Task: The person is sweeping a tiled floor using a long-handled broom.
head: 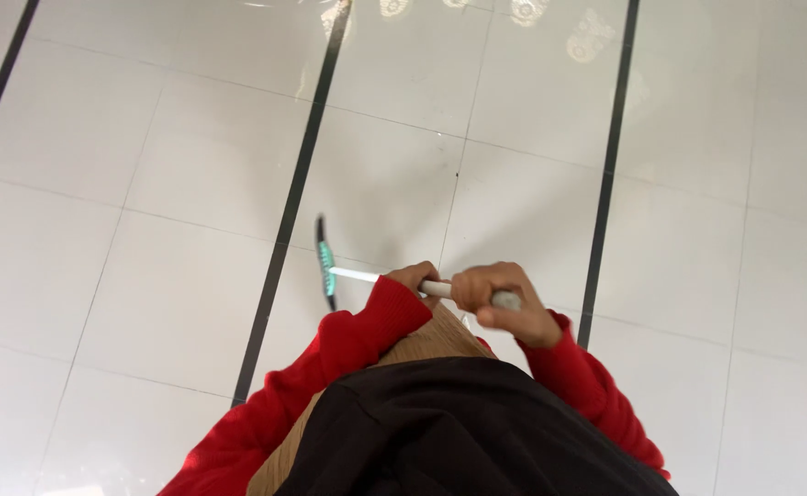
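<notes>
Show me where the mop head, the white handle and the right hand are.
mop head [326,264], head view, on its green middle strip.
white handle [358,276], head view, on the bare shaft left of the hands.
right hand [504,298], head view, on the knuckles wrapped round the handle.

Open floor [146,184] of glossy white tiles spreads on every side, crossed only by flat dark strips [298,174] that block nothing. The hands [463,292] meet on a white pole [376,278], whose green-edged head [326,262] juts out ahead to the left. Close below them, red sleeves [348,340] and dark clothing [459,432] crowd the room.
</notes>
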